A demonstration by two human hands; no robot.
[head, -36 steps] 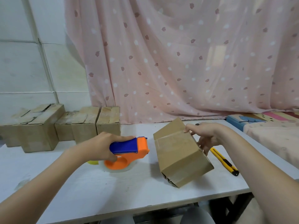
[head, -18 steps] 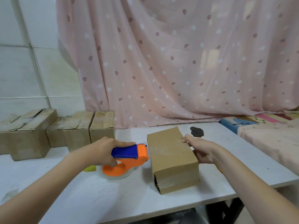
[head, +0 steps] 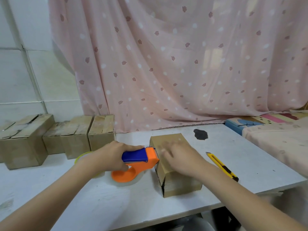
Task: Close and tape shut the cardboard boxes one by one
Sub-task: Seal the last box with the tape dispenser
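Now my right hand lies flat on the cardboard box, fingers straight and blurred, pressing it onto the table so it won't slide. My left hand grips the tape dispenser, fingers curled round its blue handle, its nose touching the box's left top edge to start a strip, I judge. Both forearms reach in from below. Other boxes wait well apart at the back left.

Soft daylight through curtain; right hand motion-blurred.
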